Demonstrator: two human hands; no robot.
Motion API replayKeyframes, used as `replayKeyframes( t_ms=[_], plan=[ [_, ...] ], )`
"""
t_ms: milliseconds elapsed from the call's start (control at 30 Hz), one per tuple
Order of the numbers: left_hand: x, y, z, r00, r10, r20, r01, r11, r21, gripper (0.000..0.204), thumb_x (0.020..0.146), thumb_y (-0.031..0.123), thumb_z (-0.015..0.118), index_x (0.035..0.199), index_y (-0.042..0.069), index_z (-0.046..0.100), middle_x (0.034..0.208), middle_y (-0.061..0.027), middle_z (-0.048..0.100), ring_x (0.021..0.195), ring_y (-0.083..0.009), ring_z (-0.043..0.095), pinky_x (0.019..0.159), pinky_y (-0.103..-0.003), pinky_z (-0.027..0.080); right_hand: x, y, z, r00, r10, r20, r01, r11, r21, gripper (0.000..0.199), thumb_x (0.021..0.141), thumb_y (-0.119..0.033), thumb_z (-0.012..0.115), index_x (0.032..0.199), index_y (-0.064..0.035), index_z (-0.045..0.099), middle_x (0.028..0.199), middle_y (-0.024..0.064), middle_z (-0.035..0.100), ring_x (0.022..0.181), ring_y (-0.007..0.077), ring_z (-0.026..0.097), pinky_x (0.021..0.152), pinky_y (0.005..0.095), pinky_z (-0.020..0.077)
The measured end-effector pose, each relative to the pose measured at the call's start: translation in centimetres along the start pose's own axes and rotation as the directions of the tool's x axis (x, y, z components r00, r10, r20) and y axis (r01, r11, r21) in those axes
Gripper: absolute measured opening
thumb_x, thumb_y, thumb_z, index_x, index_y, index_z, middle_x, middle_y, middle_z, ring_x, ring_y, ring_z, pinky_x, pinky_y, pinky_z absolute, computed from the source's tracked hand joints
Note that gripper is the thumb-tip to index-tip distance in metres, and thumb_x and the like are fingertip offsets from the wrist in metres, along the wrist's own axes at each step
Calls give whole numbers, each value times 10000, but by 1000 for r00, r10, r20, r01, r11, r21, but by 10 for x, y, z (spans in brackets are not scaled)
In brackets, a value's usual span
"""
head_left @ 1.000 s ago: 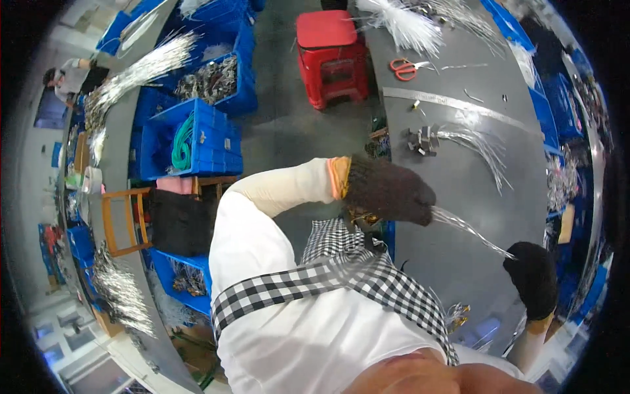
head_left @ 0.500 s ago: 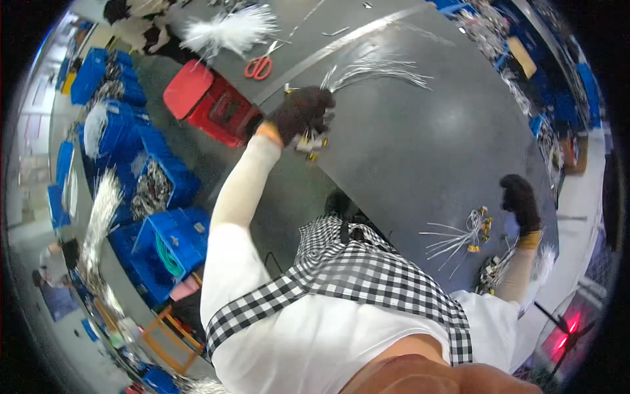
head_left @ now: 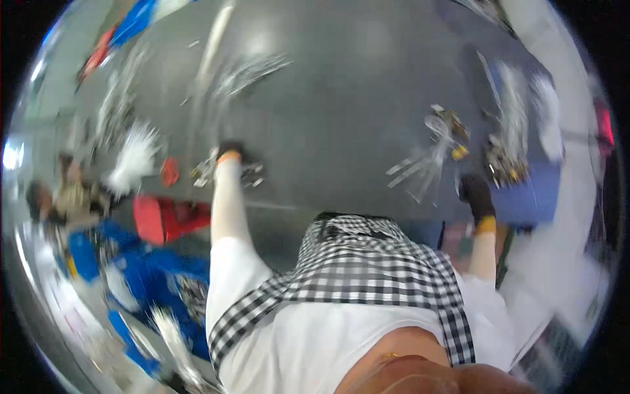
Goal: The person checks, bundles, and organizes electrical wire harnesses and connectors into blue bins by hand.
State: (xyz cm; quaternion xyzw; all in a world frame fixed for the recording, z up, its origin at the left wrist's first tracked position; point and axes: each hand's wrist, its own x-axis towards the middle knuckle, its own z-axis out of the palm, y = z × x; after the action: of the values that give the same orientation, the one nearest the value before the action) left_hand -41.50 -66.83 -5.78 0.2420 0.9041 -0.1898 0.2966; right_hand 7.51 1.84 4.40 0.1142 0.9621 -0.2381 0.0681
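My left hand (head_left: 231, 150), in a dark glove with an orange cuff, is over a bunch of connector-ended cables (head_left: 205, 172) on the grey table. Pale strands (head_left: 252, 73) fan away beyond it, and small connectors show on both sides of the wrist. Its fingers are hidden and blurred, so any grip is unclear. At the table's near right edge is my right hand (head_left: 477, 196), gloved alike and smeared by motion. Closest to it lie a loose cable bundle (head_left: 433, 151) with yellow-tipped connectors and a larger cable pile (head_left: 506, 161).
Left of my left hand lie red-handled scissors (head_left: 170, 171) and a white strand bundle (head_left: 134, 157). A red stool-like object (head_left: 157, 220) stands by the table edge, with blue crates (head_left: 157, 272) beyond. Another person (head_left: 69, 190) is at the far left.
The view has swung round, so the table now spreads across the front and the crates sit lower left. My right hand has moved nearer the table's front edge. The left hand stays by the cables.
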Motion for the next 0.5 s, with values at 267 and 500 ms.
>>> replayKeyframes(
  t_ms=[267, 500],
  plan=[
    [-73, 86, -114, 950, -280, -142, 261, 956, -136, 333, 945, 305, 588, 1112, 51, 724, 1168, -241, 690, 1057, -412, 680, 872, -513, 547, 29, -48, -23, 841, 402, -362, -452, 890, -64, 446, 931, -354, 632, 1249, -41, 625, 1322, 223, 606, 1240, 372, 566, 1061, 443, 444],
    [-125, 165, -159, 812, 67, -579, -225, 953, -205, 419, 962, 369, 593, 1261, 77, 618, 1225, -269, 654, 1115, -451, 632, 937, -518, 511, 114, -78, -58, 981, 31, -191, -78, 966, -245, 746, 772, -380, 785, 1391, -52, 527, 1458, 201, 522, 1341, 385, 498, 1097, 465, 425]
  ],
)
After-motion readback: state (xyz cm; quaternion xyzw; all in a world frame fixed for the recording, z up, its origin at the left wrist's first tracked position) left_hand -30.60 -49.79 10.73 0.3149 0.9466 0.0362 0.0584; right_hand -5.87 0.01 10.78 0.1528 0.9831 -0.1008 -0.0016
